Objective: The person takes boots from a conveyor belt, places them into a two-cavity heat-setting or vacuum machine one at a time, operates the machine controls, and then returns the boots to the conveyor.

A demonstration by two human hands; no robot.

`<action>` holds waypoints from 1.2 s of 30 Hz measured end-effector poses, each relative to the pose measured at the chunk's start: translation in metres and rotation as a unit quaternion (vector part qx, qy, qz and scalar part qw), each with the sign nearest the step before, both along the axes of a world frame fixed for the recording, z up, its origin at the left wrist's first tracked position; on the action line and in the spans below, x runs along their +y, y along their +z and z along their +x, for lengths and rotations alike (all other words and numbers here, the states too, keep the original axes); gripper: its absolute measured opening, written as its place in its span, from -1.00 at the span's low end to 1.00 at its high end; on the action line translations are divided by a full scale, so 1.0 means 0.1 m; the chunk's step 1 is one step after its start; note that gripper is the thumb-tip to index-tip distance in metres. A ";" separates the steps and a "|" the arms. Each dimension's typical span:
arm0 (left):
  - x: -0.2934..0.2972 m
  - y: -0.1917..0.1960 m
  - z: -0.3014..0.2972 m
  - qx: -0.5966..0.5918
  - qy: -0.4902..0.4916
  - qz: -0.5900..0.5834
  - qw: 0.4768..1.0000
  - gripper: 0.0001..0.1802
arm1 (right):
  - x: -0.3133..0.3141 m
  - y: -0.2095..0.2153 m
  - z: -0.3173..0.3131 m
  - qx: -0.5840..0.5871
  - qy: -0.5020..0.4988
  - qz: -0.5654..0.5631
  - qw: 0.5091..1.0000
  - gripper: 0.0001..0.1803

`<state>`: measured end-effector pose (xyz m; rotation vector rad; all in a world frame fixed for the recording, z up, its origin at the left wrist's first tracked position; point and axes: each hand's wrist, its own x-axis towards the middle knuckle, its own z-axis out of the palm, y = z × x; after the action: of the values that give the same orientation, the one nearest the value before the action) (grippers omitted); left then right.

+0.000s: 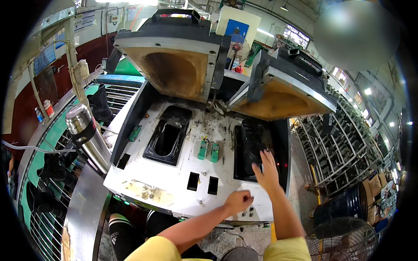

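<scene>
A black boot (252, 137) lies in the right-hand well of a white-topped machine (209, 180). Over the near end of that boot is my right hand (267, 172), open, fingers stretched out; whether it touches the boot I cannot tell. My left hand (238, 202) is curled into a loose fist above the front right of the machine top, near some small metal knobs (247, 212), with nothing seen in it. The left well (167, 137) has a black frame around a dark, foot-shaped opening. Above the wells, the left lid (172, 69) and right lid (281, 93) stand raised.
A steel vacuum flask (89, 139) stands left of the machine, beside a roller conveyor (41, 226) carrying black boots (45, 200). Racks of dark footwear (335, 139) fill the right side. A blue drum (342, 204) and a wire-guarded fan (344, 239) are at lower right.
</scene>
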<state>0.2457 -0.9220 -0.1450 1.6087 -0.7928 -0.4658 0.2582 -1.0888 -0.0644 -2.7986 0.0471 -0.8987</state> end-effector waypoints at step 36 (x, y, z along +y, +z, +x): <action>3.87 0.63 -0.92 0.070 0.356 -0.077 0.929 -0.61 | 2.39 -3.74 -2.27 0.447 -0.039 0.422 0.788 -0.75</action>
<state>0.1539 -0.5347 -0.0817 1.5679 -0.0977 0.0112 0.0309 -0.8502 -0.4383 -2.0655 0.5491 0.4579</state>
